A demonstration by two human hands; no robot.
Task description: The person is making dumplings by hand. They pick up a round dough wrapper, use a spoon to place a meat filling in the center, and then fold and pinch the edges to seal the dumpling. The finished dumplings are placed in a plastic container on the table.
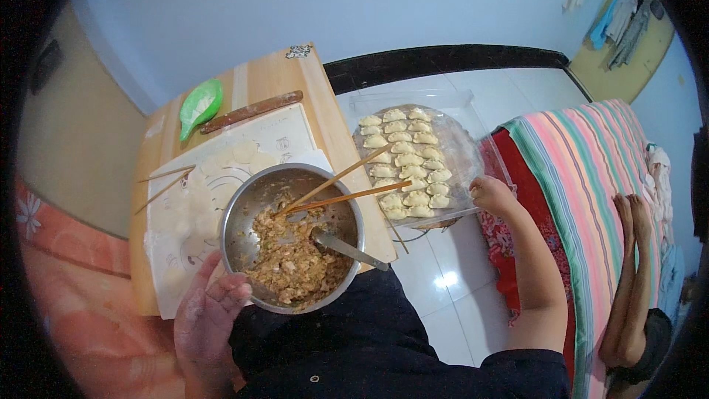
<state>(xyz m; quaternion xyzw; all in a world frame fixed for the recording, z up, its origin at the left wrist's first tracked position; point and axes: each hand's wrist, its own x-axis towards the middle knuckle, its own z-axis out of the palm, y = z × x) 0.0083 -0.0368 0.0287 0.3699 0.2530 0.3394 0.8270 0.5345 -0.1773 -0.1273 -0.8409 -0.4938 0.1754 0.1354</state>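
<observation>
The bed [546, 155], covered by a striped blanket, stands at the right. The wooden table [266, 74] stands at the left. Between them sits one clear plastic tray [461, 155], containing pale dumplings [399, 137] in three columns. More than twenty are visible; chopsticks cover some, preventing an exact count.

The white sheet [295, 129] lies on the table and bears thin round dough wrappers [245, 151]; they overlap, so their number cannot be told.

One metal bowl [244, 207] is positioned at the table's near edge, above the person's lap. It contains chopped filling [295, 266], one metal spoon [351, 249] and two wooden chopsticks [343, 175]. The chopsticks extend past the rim toward the tray.

The left hand [210, 307] is at the bowl's lower-left rim, fingers half bent; whether it bears the bowl's weight cannot be told. The right hand [493, 196] is at the tray's right side, beside the dumplings, fingers curled together; whether anything is pinched cannot be told.

One rolling pin [251, 111] lies along the sheet's far edge. Beyond it is one green scoop [212, 89] containing white powder [196, 109]. Two thinner sticks [166, 175] lie at the table's left edge.
</observation>
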